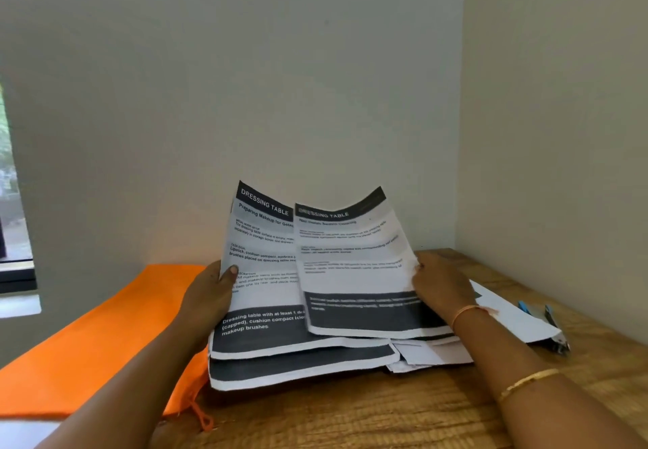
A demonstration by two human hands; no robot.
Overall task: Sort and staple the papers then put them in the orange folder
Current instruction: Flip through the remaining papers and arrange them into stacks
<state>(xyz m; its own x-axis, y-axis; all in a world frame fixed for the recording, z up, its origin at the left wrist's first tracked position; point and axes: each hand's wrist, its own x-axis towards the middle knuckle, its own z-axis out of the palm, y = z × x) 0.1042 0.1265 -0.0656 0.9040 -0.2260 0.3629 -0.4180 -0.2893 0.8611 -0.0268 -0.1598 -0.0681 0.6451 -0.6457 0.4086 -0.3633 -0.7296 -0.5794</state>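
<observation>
Two printed sheets headed "DRESSING TABLE" stand tilted up from a stack of papers on the wooden table. My left hand grips the left sheet at its left edge, thumb on the front. My right hand holds the right sheet at its right edge. The right sheet overlaps the left one. The orange folder lies flat to the left, partly under the stack, with an orange string at its near corner. A stapler lies at the right, partly under a white sheet.
The wooden table sits in a corner, with walls close behind and on the right. A window is at the far left. More loose white sheets lie under my right wrist.
</observation>
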